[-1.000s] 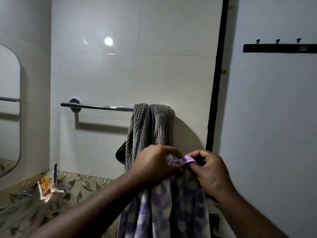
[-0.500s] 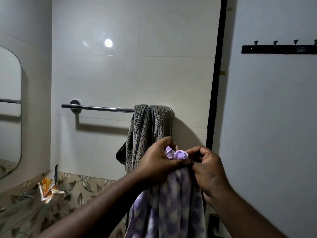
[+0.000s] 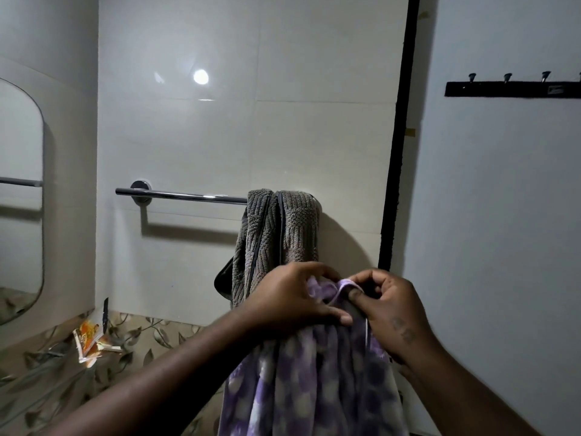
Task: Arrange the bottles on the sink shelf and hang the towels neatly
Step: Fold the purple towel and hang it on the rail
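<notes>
A purple and white patterned towel [image 3: 314,382] hangs down from both my hands in front of me. My left hand [image 3: 295,297] bunches its top edge in a closed grip. My right hand [image 3: 386,306] pinches the towel's light purple hanging loop [image 3: 344,286] between thumb and fingers. Just behind my hands a grey ribbed towel [image 3: 276,231] is draped bunched over the right end of a chrome towel bar [image 3: 182,195] on the white tiled wall. No bottles are in view.
A black hook rail [image 3: 512,89] with several metal hooks is fixed high on the right wall. A black vertical strip [image 3: 397,136] divides the tile from that wall. A mirror [image 3: 19,199] is at left. Orange sachets [image 3: 88,341] lie on the leaf-patterned ledge.
My hands have kept working the top of the purple towel; the loop, bunched between them half a second ago, is now pulled out over my right thumb. The grey towel has not moved.
</notes>
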The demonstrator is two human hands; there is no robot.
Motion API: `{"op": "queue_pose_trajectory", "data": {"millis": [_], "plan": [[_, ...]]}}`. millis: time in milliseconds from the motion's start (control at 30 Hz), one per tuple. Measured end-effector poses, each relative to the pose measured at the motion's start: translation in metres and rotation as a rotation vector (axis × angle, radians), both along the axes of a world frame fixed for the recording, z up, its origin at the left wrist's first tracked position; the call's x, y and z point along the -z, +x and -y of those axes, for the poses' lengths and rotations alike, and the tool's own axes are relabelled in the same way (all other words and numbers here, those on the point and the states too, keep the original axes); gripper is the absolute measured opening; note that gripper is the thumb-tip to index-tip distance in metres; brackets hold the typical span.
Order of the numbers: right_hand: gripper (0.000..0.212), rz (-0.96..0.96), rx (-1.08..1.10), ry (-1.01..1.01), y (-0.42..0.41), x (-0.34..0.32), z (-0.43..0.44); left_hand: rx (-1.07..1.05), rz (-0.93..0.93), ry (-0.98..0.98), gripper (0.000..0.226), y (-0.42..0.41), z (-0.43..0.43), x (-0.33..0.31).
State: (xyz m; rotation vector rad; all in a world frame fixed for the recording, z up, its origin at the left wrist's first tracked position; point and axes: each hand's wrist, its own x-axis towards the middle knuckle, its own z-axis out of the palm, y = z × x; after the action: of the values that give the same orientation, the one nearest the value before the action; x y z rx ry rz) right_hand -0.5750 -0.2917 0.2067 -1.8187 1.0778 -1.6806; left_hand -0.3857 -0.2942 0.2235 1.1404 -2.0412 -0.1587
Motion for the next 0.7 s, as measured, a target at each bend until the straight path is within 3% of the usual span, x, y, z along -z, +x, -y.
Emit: {"op": "queue_pose_trajectory", "data": {"millis": [100,200,333,467,600,700], "plan": [[0.015,-0.095,0.029,-0.017,0.002,-0.005,0.0,-0.125,0.026,-0.148,0.044,-0.004,0.002,0.0],[0.017,-0.33,0.253,0.007,-0.01,-0.002,0.003,-0.229,-0.093,-0.244,0.018,0.002,0.005,-0.002],[0.013,-0.258,0.255,0.004,-0.014,0.0,0.001,-0.258,-0.096,-0.19,0.037,0.003,0.006,0.0],[0.016,-0.065,0.049,0.039,0.004,-0.006,-0.002,-0.014,-0.054,-0.053,0.066,-0.007,0.01,0.008],[0.02,-0.106,0.054,0.071,-0.001,-0.007,0.003,-0.063,-0.036,-0.153,0.033,-0.01,0.009,0.009],[0.016,-0.283,0.057,0.111,-0.009,-0.004,0.002,-0.22,-0.068,-0.226,0.032,-0.002,0.014,0.01]]}}
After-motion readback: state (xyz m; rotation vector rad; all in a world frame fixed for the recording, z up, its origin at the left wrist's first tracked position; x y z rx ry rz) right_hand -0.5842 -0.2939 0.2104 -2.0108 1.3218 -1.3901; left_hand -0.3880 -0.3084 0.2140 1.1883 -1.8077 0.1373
